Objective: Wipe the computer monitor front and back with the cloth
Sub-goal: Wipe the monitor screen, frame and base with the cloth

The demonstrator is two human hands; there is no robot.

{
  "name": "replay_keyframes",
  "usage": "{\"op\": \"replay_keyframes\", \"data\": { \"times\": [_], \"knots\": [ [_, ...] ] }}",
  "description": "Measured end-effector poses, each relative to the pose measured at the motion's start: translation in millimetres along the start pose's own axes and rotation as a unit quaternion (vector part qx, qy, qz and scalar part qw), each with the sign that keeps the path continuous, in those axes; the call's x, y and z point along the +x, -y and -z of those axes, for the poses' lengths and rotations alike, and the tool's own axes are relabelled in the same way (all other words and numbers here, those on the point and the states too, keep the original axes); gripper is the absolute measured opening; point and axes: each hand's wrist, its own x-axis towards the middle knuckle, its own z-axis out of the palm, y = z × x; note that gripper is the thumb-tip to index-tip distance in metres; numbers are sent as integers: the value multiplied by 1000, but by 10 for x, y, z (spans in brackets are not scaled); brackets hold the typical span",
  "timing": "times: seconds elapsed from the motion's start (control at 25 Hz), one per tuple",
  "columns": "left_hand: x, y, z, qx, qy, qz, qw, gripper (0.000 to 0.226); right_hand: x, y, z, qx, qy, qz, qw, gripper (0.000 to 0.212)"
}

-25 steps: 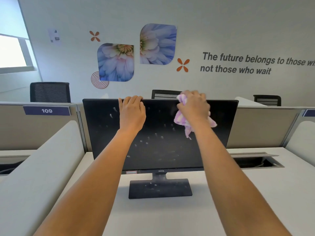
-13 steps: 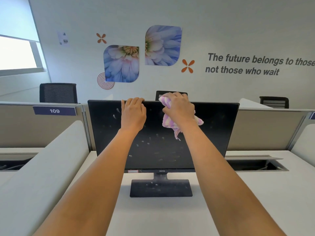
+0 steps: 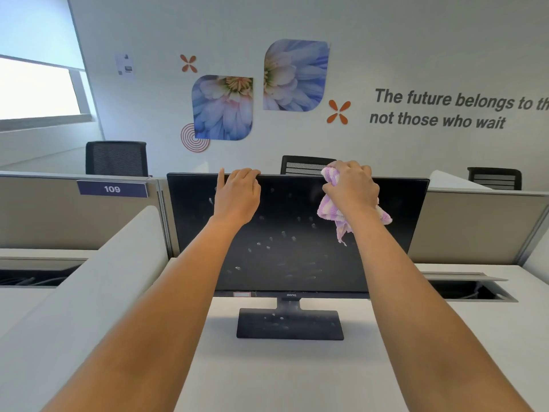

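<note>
A black computer monitor (image 3: 297,251) stands on a white desk (image 3: 282,376), its dark screen dotted with pale smudges. Its flat black stand base (image 3: 289,324) is speckled too. My left hand (image 3: 236,197) grips the monitor's top edge left of centre, fingers curled over the rim. My right hand (image 3: 352,188) holds a bunched purple-and-white striped cloth (image 3: 328,208) against the upper right part of the screen at the top edge, a tail of cloth hanging below the hand.
Beige cubicle partitions (image 3: 59,215) run behind the monitor, one labelled 109. A white divider (image 3: 98,278) slopes along the desk's left side. An open cable tray (image 3: 469,289) sits in the desk at right. Black office chairs (image 3: 117,159) stand beyond the partitions.
My right hand with the cloth slid left along the top of the screen, then back to the right. My left hand stays gripping the top edge.
</note>
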Motion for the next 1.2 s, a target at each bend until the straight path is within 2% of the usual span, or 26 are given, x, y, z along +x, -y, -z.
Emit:
{"op": "replay_keyframes", "data": {
  "times": [0.2, 0.44, 0.6, 0.68, 0.76, 0.84, 0.88, 0.92, 1.0, 1.2],
  "knots": [
    [-18, 279, 118, 40, -1, -3, 999, 40, -45, 415, -98, -5, 6, 12, 1000, 41],
    [-71, 884, 291, 53, -24, 5, 998, 39, -169, 1294, -376, 5, -9, 58, 998, 40],
    [-123, 1228, 350, 14, -46, 60, 997, 39, -237, 1756, -504, 12, -4, 82, 997, 39],
    [-153, 1323, 404, -56, -47, 129, 989, 40, -267, 1950, -568, 14, -7, 91, 996, 37],
    [-171, 1405, 417, -185, -12, 225, 957, 41, -299, 2148, -648, 8, -14, 102, 995, 36],
    [-192, 1515, 372, -394, 37, 294, 870, 44, -329, 2342, -722, 2, -22, 115, 993, 35],
    [-212, 1564, 348, -474, 54, 307, 823, 47, -349, 2417, -759, -3, -27, 122, 992, 35],
    [-240, 1609, 323, -521, 63, 309, 793, 51, -374, 2475, -796, -8, -32, 128, 991, 36],
    [-287, 1681, 254, -559, 57, 308, 767, 59, -433, 2523, -882, -15, -52, 141, 988, 39],
    [-388, 1586, 150, -640, 5, 316, 700, 63, -567, 2433, -1151, -35, -168, 203, 964, 54]
  ]
}}
